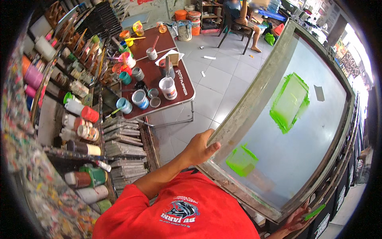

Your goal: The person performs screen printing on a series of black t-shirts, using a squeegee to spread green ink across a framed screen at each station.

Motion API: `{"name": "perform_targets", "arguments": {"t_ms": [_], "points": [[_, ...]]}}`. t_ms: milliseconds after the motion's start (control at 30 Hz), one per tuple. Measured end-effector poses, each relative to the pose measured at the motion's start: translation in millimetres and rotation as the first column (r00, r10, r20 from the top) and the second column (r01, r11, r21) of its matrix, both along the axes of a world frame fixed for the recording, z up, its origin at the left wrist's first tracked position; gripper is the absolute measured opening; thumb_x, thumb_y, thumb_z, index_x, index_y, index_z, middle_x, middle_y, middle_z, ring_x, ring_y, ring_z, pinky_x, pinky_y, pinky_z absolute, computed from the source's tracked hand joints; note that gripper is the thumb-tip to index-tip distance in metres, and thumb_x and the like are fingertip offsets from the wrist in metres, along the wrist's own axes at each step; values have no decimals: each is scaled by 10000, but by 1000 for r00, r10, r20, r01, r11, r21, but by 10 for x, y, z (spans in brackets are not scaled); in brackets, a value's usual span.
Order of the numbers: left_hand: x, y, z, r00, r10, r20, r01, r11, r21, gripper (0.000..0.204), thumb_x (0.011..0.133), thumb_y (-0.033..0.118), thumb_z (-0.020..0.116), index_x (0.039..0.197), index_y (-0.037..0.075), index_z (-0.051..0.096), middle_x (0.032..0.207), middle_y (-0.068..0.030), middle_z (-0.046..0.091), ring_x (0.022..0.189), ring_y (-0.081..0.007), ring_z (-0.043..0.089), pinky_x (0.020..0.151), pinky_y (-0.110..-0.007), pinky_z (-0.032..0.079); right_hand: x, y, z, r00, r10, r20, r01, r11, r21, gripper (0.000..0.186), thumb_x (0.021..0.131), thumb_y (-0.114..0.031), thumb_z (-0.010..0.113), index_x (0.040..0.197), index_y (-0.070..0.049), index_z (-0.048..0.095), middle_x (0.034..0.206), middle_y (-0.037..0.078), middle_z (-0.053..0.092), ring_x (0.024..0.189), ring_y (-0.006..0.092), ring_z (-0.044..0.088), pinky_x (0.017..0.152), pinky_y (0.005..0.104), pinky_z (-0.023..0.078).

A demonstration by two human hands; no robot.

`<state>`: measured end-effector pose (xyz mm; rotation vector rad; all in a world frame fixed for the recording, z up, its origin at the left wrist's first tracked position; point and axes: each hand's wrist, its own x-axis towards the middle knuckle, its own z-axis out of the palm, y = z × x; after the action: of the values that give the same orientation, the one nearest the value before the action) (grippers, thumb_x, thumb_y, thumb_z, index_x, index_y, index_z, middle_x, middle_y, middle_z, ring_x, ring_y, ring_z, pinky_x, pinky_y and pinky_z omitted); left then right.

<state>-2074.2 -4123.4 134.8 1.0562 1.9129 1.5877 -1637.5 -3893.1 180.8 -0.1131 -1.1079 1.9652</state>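
A large screen printing frame (227, 135) with pale mesh is tilted up in front of me on the right. Two bright green ink patches mark the mesh, a larger one (289, 102) higher up and a smaller one (242, 160) near the lower left corner. My left hand (205, 147) grips the frame's left side bar, its thumb over the front. At the lower right corner my right hand (296, 218) closes on the frame's bottom edge, partly hidden. Beside its fingers is a narrow strip coated in green (314, 212); whether the hand also holds it is unclear.
A folding table (185, 85) ahead carries several ink tubs, including a white tub (168, 88). Shelves at left hold bottles (89, 114) and stacked frames (123, 139). A person's leg (256, 40) shows by a dark chair (234, 30) at the back. Grey tiles (215, 75) cover the floor.
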Motion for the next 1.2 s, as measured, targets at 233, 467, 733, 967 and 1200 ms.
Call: {"name": "perform_targets", "arguments": {"t_ms": [233,467,733,967,1200], "points": [[-1378,653,83,995,101,8,-100,994,-34,873,801,769,375,1041,-54,537,798,-195,601,776,-313,607,711,-398,455,-1609,1044,98,1000,25,-18,-27,996,-88,409,884,-332,556,1107,4,620,1502,186,204,1346,357,273,1098,502,245],[-2463,1055,210,953,304,-22,-303,952,36,751,883,658,379,1080,-49,535,912,-175,600,887,-257,582,795,-362,433,-3314,2616,-233,992,114,-46,-121,960,-252,396,916,-330,515,1062,18,634,1456,252,272,1324,343,316,1056,407,305],[-3643,1213,-23,827,562,-23,-560,820,-116,660,930,584,347,1057,-28,560,840,-120,599,783,-193,542,720,-336,422,-5763,3478,-374,942,324,-92,-337,915,-222,411,893,-302,515,1197,-35,581,1435,342,216,1332,374,285,1109,420,182],[-4777,1596,-211,708,706,9,-678,684,-270,637,937,572,333,989,-17,571,729,-56,521,704,-157,456,664,-329,390,-7552,4246,-310,918,397,27,-379,893,-242,527,922,-352,467,1393,-130,385,1416,332,271,1256,397,376,1083,420,273],[-5693,2306,-338,595,803,38,-772,584,-252,581,938,513,388,956,-43,559,736,-116,556,698,-217,502,677,-369,408,-9239,4997,-174,845,527,94,-483,826,-291,506,934,-372,447,1383,-143,399,1411,308,303,1254,435,373,1074,464,299]]}}
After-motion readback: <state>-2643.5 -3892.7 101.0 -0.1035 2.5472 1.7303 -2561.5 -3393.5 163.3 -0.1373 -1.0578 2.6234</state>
